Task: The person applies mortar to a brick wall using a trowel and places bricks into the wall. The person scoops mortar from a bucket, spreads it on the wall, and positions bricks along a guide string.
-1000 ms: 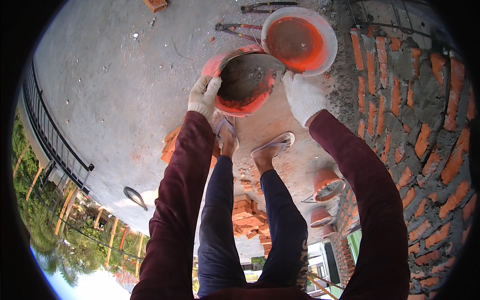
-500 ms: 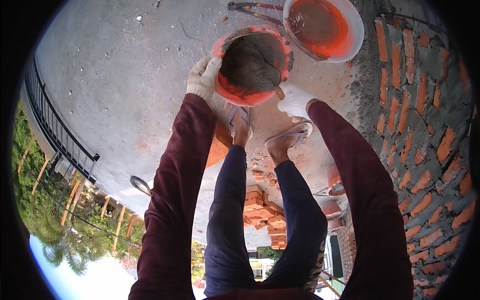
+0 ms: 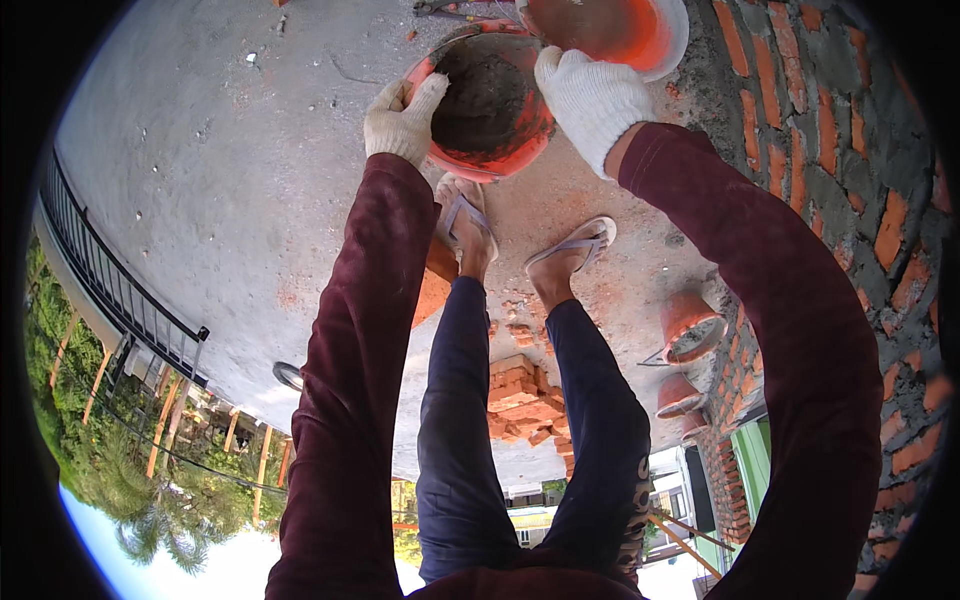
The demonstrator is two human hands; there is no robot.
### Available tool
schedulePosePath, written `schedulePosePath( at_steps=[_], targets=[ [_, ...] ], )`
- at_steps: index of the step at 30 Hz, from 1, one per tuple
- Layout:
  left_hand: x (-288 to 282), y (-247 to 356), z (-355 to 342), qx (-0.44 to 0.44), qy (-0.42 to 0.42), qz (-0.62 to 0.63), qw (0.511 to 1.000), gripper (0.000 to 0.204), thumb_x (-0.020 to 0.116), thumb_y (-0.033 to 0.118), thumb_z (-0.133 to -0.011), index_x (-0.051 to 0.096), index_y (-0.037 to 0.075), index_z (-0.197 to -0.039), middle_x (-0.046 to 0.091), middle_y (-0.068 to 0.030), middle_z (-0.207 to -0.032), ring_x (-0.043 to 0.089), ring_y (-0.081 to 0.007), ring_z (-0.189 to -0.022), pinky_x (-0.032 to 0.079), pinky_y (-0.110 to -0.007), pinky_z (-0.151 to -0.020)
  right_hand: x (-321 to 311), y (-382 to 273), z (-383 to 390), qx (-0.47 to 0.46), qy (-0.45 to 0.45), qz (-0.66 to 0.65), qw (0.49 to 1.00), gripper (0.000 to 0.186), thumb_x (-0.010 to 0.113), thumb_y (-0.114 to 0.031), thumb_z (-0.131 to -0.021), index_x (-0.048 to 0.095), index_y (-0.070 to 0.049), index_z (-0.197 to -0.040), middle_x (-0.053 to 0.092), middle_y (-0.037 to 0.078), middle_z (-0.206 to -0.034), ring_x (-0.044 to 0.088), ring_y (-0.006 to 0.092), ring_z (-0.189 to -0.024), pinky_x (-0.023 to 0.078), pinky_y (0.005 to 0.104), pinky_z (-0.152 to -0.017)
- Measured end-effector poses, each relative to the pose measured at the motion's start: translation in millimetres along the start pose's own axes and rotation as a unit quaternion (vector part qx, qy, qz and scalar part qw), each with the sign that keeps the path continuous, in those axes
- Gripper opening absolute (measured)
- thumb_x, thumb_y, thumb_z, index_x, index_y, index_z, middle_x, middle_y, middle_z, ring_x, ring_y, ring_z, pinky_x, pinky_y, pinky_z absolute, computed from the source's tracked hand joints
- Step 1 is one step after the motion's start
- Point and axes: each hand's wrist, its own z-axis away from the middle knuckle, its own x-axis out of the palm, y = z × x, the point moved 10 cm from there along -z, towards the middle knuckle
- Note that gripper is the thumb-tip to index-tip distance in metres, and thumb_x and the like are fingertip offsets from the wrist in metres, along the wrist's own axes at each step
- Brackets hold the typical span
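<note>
A round orange bucket (image 3: 485, 165) of wet grey mortar (image 3: 480, 100) stands on the concrete just beyond my feet. My left hand (image 3: 403, 122), in a white knit glove, is closed on its left rim, thumb over the edge. Gloved as well, my right hand (image 3: 598, 105) is at the bucket's right rim, with its fingers curled. It hides what it grips; half a second ago a wooden handle showed there, apparently a trowel's. Behind and to the right is a second orange tub (image 3: 655, 45) of murky water, partly covered by my right hand.
Long-handled cutters (image 3: 450, 10) lie past the bucket. A rough brick wall (image 3: 830, 130) runs along the right. Between and behind my legs are stacked bricks (image 3: 525, 400); more orange buckets (image 3: 692, 328) sit by the wall. A black railing (image 3: 120, 270) borders the left.
My right hand has moved up and forward, from the bucket's near right side to its upper right rim. The left keeps its hold. The whole view has shifted, placing the bucket slightly higher.
</note>
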Motion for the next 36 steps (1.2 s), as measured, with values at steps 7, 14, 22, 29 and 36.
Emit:
schedulePosePath(
  at_steps=[7,14,22,29,36],
  targets=[
    [-15,-7,7,0.046,-0.037,-0.078,0.995,0.031,0.086,0.03,-0.088,0.071,0.003,-0.091,0.059,0.0071,-0.079,0.05,-0.0052,-0.075,0.046,-0.024,-0.069,116,-39,-21,0.003,-0.34,-0.156,0.927,0.032,0.071,-0.01,-0.086,0.068,0.004,-0.115,0.075,0.024,-0.107,0.075,0.0361,-0.101,0.061,0.045,-0.079],
    [-29,-35,-1,0.041,-0.021,-0.015,0.999,0.031,0.086,0.031,-0.088,0.068,0.005,-0.085,0.053,0.0099,-0.075,0.044,-0.0042,-0.072,0.041,-0.024,-0.063,157,-61,40,0.005,-0.529,-0.408,0.744,0.038,0.064,-0.007,-0.081,0.056,0.004,-0.117,0.067,0.028,-0.104,0.072,0.0428,-0.096,0.059,0.0483,-0.072],
    [-61,-50,-17,0.009,0.011,0.034,0.999,0.028,0.08,0.03,-0.094,0.068,0.008,-0.08,0.054,0.0114,-0.076,0.042,-0.0025,-0.07,0.035,-0.023,-0.062,132,-139,57,0.103,-0.445,-0.729,0.509,0.033,0.065,-0.012,-0.083,0.054,0.0,-0.112,0.062,0.011,-0.077,0.062,0.0205,-0.06,0.052,0.0374,-0.048],
    [-61,-35,-29,-0.001,0.036,0.008,0.999,0.028,0.079,0.031,-0.095,0.071,0.007,-0.084,0.058,0.0105,-0.077,0.046,-0.0028,-0.071,0.038,-0.023,-0.064,102,-180,33,0.161,-0.297,-0.939,-0.068,0.018,0.061,-0.013,-0.097,0.058,-0.002,-0.111,0.056,0.005,-0.073,0.051,0.0121,-0.049,0.041,0.0304,-0.037],
    [-45,-18,-23,0.024,0.003,-0.019,1.0,0.032,0.08,0.035,-0.094,0.07,0.006,-0.083,0.056,0.0095,-0.077,0.045,-0.0032,-0.071,0.038,-0.024,-0.064,48,-150,66,0.136,-0.234,-0.923,-0.274,0.03,0.054,-0.021,-0.103,0.054,-0.004,-0.128,0.06,0.009,-0.085,0.056,0.0144,-0.056,0.045,0.031,-0.04]
  ],
)
